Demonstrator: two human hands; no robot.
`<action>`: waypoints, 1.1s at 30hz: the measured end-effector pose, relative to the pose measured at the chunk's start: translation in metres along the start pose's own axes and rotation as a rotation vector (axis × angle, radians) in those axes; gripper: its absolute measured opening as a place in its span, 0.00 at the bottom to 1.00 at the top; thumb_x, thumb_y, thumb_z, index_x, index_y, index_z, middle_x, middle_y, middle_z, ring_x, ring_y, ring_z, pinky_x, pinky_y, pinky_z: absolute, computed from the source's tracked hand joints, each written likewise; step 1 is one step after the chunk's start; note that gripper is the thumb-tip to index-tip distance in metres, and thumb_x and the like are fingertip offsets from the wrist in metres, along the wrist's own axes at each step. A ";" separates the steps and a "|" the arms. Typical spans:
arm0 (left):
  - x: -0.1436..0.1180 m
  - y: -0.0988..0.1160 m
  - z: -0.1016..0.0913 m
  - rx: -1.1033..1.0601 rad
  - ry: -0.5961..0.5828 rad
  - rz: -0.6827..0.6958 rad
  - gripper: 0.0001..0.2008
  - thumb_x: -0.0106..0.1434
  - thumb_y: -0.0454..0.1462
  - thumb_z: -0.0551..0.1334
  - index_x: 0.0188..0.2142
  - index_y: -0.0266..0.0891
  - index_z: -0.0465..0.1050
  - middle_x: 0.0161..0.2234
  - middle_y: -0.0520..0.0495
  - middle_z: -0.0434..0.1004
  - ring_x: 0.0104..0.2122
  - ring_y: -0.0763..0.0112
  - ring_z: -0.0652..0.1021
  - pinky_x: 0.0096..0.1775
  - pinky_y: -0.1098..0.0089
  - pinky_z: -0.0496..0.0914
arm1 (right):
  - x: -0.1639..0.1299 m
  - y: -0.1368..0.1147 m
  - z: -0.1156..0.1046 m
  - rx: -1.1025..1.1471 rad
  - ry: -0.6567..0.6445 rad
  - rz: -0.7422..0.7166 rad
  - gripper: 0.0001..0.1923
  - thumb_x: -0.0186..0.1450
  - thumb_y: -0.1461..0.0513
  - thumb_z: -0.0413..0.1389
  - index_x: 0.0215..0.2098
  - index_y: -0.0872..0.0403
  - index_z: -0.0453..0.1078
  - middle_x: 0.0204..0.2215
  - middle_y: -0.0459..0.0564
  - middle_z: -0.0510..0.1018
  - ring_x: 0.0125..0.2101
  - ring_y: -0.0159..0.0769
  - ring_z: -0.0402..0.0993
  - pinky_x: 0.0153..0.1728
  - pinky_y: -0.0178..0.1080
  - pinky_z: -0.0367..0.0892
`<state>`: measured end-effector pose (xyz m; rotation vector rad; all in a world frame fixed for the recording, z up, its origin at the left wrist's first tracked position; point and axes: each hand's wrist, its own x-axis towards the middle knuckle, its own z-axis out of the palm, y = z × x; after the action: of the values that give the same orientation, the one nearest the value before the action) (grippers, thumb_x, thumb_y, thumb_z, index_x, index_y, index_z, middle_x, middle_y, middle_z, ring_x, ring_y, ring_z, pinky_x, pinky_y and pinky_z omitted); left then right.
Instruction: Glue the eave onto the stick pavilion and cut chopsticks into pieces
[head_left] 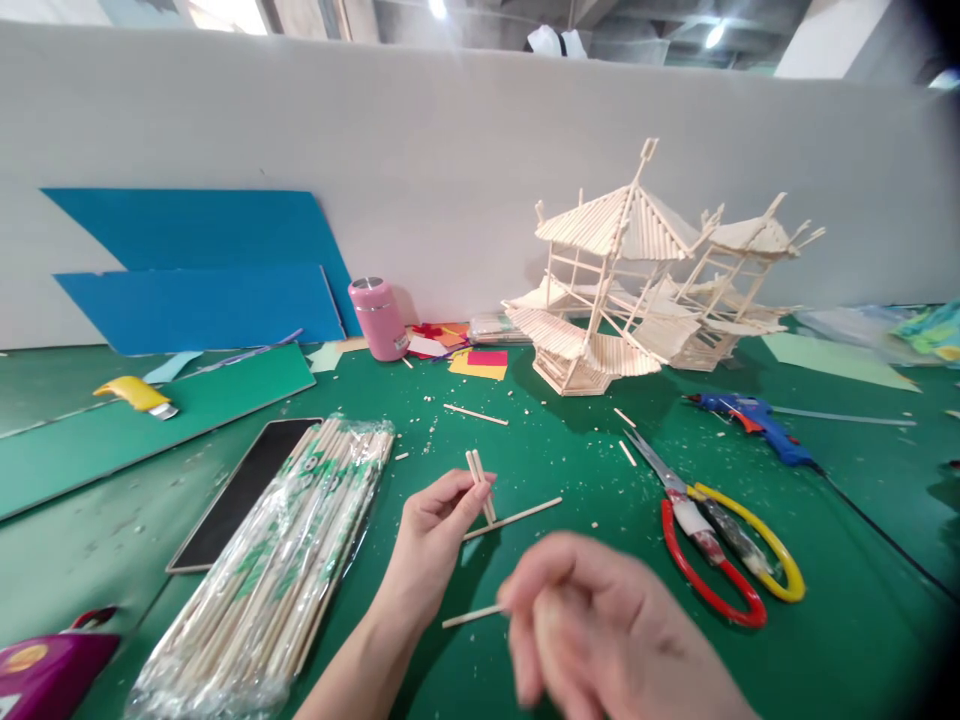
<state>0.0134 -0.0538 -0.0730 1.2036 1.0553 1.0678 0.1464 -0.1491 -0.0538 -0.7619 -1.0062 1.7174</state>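
Observation:
My left hand [442, 525] pinches two short chopstick pieces [480, 485] side by side, held upright between thumb and fingers. A longer chopstick piece [525, 516] lies slantwise on the green table just behind them. My right hand [581, 620] is in front, blurred, with its fingers curled. Another chopstick piece [471, 617] reaches as far as its fingertips; whether the fingers grip that piece or merely pass over it cannot be made out. To the left lies a clear plastic pack of chopsticks [277, 560], resting partly on a dark tray [225, 505].
Pagoda-like stick models [600, 300] stand at the back. Scissors [712, 540] with red and yellow handles and a blue glue gun [757, 420] lie right. A pink flask [379, 320], blue boards [202, 300], a yellow cutter [135, 393] and a purple object [56, 670] are left.

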 end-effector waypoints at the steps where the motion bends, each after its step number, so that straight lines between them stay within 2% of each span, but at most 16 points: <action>1: 0.001 -0.001 -0.001 0.049 0.004 0.033 0.07 0.53 0.38 0.62 0.30 0.38 0.75 0.29 0.50 0.73 0.30 0.73 0.70 0.32 0.75 0.63 | 0.008 -0.019 -0.001 -0.038 0.068 -0.094 0.11 0.61 0.54 0.51 0.37 0.51 0.68 0.16 0.41 0.67 0.21 0.26 0.67 0.24 0.31 0.62; 3: 0.004 -0.003 -0.002 0.116 -0.004 0.079 0.06 0.53 0.38 0.62 0.29 0.38 0.75 0.30 0.50 0.73 0.31 0.73 0.70 0.33 0.74 0.63 | 0.021 -0.044 -0.007 -0.149 0.229 -0.261 0.09 0.62 0.57 0.51 0.38 0.51 0.68 0.15 0.41 0.65 0.24 0.27 0.65 0.27 0.30 0.61; 4: 0.005 -0.003 -0.002 0.134 -0.008 0.096 0.06 0.53 0.38 0.61 0.29 0.38 0.75 0.30 0.50 0.74 0.31 0.72 0.71 0.34 0.74 0.63 | 0.027 -0.050 -0.012 -0.207 0.289 -0.297 0.08 0.63 0.58 0.50 0.38 0.51 0.68 0.17 0.41 0.66 0.24 0.26 0.64 0.27 0.29 0.61; 8: 0.009 -0.005 -0.002 0.156 -0.020 0.098 0.06 0.53 0.38 0.62 0.29 0.38 0.75 0.30 0.49 0.75 0.32 0.72 0.72 0.35 0.74 0.64 | 0.044 -0.044 -0.031 -0.324 0.406 -0.354 0.06 0.62 0.60 0.51 0.36 0.51 0.67 0.17 0.40 0.65 0.24 0.26 0.64 0.26 0.29 0.61; 16: 0.011 -0.011 -0.002 0.078 -0.054 0.007 0.08 0.55 0.38 0.61 0.33 0.37 0.75 0.34 0.47 0.77 0.36 0.69 0.75 0.40 0.73 0.66 | 0.054 -0.015 -0.038 -0.586 0.438 -0.311 0.07 0.62 0.59 0.49 0.37 0.52 0.66 0.17 0.40 0.65 0.25 0.30 0.67 0.29 0.34 0.63; 26: 0.013 -0.015 0.000 0.036 -0.056 -0.068 0.09 0.53 0.38 0.62 0.34 0.37 0.74 0.35 0.46 0.77 0.37 0.68 0.76 0.41 0.72 0.67 | 0.056 -0.011 -0.049 -0.713 0.443 -0.296 0.08 0.63 0.59 0.48 0.37 0.52 0.66 0.18 0.41 0.65 0.23 0.29 0.68 0.27 0.33 0.63; 33: 0.013 -0.015 -0.003 0.044 -0.024 -0.054 0.10 0.52 0.37 0.63 0.34 0.36 0.75 0.34 0.45 0.78 0.37 0.67 0.76 0.42 0.71 0.66 | 0.057 -0.007 -0.048 -0.770 0.408 -0.281 0.08 0.63 0.60 0.48 0.37 0.53 0.66 0.18 0.41 0.67 0.23 0.29 0.68 0.27 0.33 0.65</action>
<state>0.0139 -0.0411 -0.0887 1.2134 1.0918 0.9910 0.1707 -0.0807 -0.0724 -1.3165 -1.4055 0.8528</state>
